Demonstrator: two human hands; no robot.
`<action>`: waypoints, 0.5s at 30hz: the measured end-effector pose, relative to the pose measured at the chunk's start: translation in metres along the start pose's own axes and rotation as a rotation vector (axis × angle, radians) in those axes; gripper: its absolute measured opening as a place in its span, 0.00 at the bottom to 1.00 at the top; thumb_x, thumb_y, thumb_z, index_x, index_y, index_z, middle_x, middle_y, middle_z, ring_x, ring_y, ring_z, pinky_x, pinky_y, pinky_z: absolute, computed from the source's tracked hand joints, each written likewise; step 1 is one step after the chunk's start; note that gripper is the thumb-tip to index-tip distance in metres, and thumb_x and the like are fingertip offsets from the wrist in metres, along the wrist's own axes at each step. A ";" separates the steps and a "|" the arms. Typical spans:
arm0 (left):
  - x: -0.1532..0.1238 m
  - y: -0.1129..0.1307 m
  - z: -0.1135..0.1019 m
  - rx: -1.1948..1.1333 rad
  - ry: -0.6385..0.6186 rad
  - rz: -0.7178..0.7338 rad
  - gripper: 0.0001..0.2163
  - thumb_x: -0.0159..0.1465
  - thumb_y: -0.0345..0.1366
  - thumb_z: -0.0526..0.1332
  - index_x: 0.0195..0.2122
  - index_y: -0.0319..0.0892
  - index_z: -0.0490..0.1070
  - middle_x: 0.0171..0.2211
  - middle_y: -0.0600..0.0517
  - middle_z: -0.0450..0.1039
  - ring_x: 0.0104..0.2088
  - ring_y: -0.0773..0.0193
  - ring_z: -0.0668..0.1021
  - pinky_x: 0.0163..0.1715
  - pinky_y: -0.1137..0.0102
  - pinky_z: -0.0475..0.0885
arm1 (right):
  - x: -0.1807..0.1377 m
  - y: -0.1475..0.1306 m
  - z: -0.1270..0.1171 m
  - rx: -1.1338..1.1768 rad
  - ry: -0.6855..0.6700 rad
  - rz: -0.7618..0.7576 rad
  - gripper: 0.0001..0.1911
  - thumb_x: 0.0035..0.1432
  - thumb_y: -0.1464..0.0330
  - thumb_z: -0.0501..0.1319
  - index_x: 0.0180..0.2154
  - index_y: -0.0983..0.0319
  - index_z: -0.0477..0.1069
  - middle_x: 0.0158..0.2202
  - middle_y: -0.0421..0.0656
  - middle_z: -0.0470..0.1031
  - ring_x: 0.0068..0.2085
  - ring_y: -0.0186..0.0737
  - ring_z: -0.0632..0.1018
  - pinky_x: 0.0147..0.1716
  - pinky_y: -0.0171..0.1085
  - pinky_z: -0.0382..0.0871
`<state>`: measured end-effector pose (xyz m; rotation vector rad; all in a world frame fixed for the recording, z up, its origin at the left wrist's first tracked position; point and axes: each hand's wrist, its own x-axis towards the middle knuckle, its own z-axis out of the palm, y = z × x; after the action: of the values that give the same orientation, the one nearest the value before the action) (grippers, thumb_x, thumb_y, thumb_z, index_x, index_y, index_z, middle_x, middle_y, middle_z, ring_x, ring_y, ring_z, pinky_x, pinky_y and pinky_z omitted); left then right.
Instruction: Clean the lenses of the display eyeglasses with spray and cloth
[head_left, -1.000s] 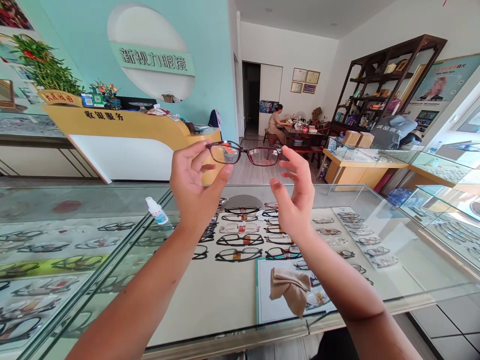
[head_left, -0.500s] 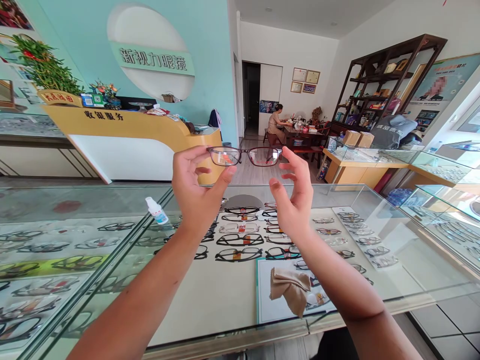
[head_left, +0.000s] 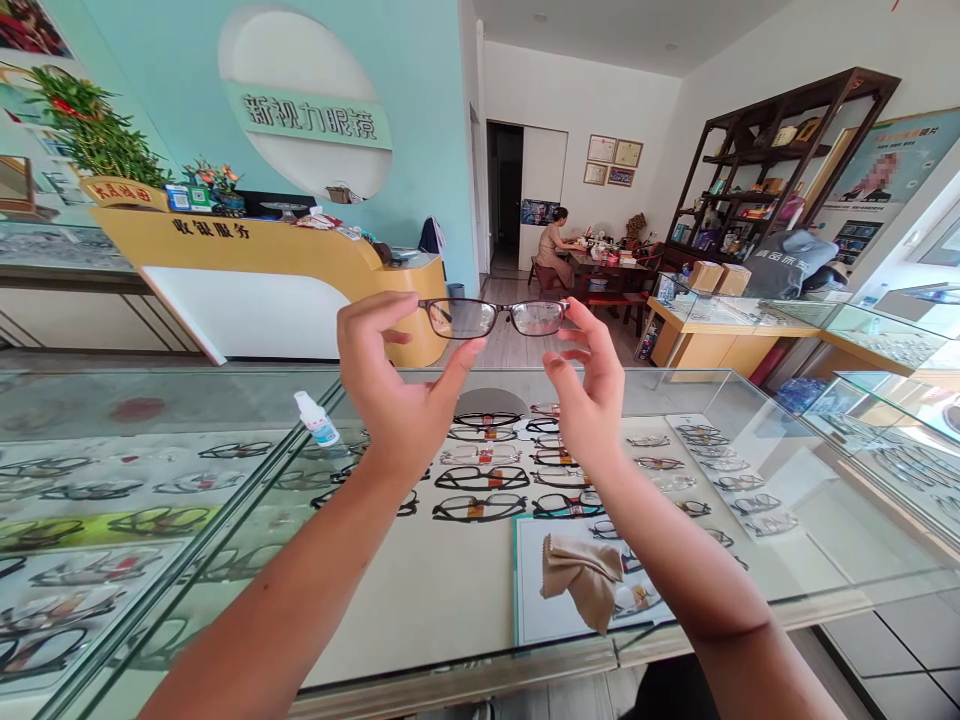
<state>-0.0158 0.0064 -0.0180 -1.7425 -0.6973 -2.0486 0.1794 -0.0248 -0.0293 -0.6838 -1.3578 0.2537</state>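
Note:
I hold a pair of dark-framed glasses (head_left: 493, 317) up in front of me, above a glass display counter (head_left: 750, 590). My left hand (head_left: 394, 385) pinches the left end of the frame between fingers and thumb. My right hand (head_left: 589, 385) has its fingertips on the right end of the frame, with the fingers curled. The lenses face me and the frame is level. Under the counter's glass lie rows of several glasses frames (head_left: 480, 478). A tan cleaning cloth (head_left: 583, 575) lies on a white sheet (head_left: 540, 620) on the counter below my right forearm.
A small white bottle (head_left: 315, 418) lies on the counter to the left. A yellow reception desk (head_left: 247, 265) stands behind. More glass cases (head_left: 862, 340) run along the right. A dark shelf unit (head_left: 772, 160) stands at the back right. A person (head_left: 555, 245) sits at a table far back.
The glasses have dropped slightly and tilted level. My right fingertips have closed onto the frame's right end. The lenses now look pale instead of reddish.

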 end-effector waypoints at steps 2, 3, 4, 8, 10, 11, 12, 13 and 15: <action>0.001 -0.001 0.000 -0.013 -0.002 0.019 0.33 0.56 0.37 0.82 0.61 0.45 0.73 0.57 0.43 0.78 0.58 0.50 0.81 0.44 0.61 0.75 | 0.000 -0.001 0.000 0.009 0.001 -0.003 0.26 0.70 0.66 0.62 0.67 0.49 0.71 0.66 0.48 0.76 0.59 0.50 0.79 0.54 0.52 0.79; 0.002 -0.001 0.000 -0.020 -0.004 0.030 0.33 0.56 0.37 0.83 0.61 0.45 0.73 0.58 0.43 0.78 0.59 0.50 0.80 0.45 0.61 0.76 | 0.000 -0.002 0.000 0.013 0.002 -0.006 0.27 0.70 0.66 0.62 0.67 0.49 0.71 0.68 0.48 0.75 0.60 0.50 0.79 0.54 0.51 0.79; 0.002 -0.002 0.000 -0.026 -0.004 0.040 0.33 0.57 0.38 0.83 0.61 0.45 0.73 0.58 0.43 0.78 0.59 0.50 0.80 0.45 0.60 0.76 | 0.000 -0.002 0.000 0.014 0.002 -0.010 0.27 0.70 0.66 0.62 0.68 0.49 0.70 0.69 0.48 0.74 0.61 0.50 0.79 0.54 0.51 0.80; 0.000 -0.005 0.002 -0.052 0.001 0.035 0.34 0.56 0.39 0.83 0.61 0.46 0.73 0.59 0.43 0.77 0.61 0.49 0.80 0.47 0.59 0.78 | -0.001 -0.004 0.000 0.009 -0.018 -0.027 0.29 0.70 0.65 0.61 0.70 0.48 0.67 0.74 0.48 0.70 0.65 0.52 0.78 0.55 0.52 0.80; -0.002 -0.007 0.003 -0.081 -0.005 -0.031 0.34 0.57 0.40 0.83 0.62 0.46 0.72 0.59 0.43 0.77 0.62 0.48 0.80 0.50 0.57 0.78 | -0.001 -0.005 -0.001 0.007 -0.025 -0.031 0.29 0.70 0.65 0.61 0.70 0.48 0.67 0.74 0.49 0.70 0.65 0.53 0.78 0.56 0.53 0.80; -0.003 -0.008 0.004 -0.107 -0.016 -0.083 0.34 0.58 0.41 0.83 0.62 0.47 0.72 0.60 0.43 0.77 0.63 0.48 0.80 0.52 0.56 0.79 | -0.001 -0.005 -0.001 0.002 -0.024 -0.039 0.29 0.70 0.66 0.61 0.70 0.49 0.67 0.74 0.49 0.70 0.66 0.53 0.77 0.56 0.53 0.80; -0.003 -0.009 0.005 -0.145 -0.027 -0.140 0.33 0.58 0.42 0.82 0.62 0.47 0.72 0.61 0.43 0.77 0.63 0.48 0.81 0.55 0.55 0.78 | -0.001 -0.006 -0.001 -0.006 -0.022 -0.054 0.29 0.71 0.66 0.61 0.70 0.49 0.67 0.73 0.49 0.71 0.66 0.53 0.77 0.56 0.53 0.80; -0.004 -0.010 0.006 -0.190 -0.039 -0.194 0.33 0.59 0.43 0.82 0.62 0.48 0.71 0.62 0.43 0.77 0.63 0.48 0.82 0.57 0.54 0.78 | -0.002 -0.006 -0.001 -0.020 -0.020 -0.075 0.28 0.71 0.66 0.61 0.70 0.49 0.67 0.72 0.49 0.71 0.66 0.53 0.77 0.56 0.53 0.80; -0.005 -0.011 0.009 -0.276 -0.056 -0.272 0.33 0.59 0.44 0.82 0.62 0.49 0.71 0.62 0.43 0.78 0.63 0.49 0.83 0.60 0.52 0.77 | -0.003 -0.009 -0.002 -0.057 -0.021 -0.121 0.28 0.71 0.67 0.60 0.70 0.48 0.67 0.71 0.49 0.72 0.66 0.54 0.77 0.56 0.54 0.80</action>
<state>-0.0143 0.0205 -0.0235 -1.9524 -0.7318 -2.3826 0.1787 -0.0335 -0.0263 -0.6451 -1.4260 0.1259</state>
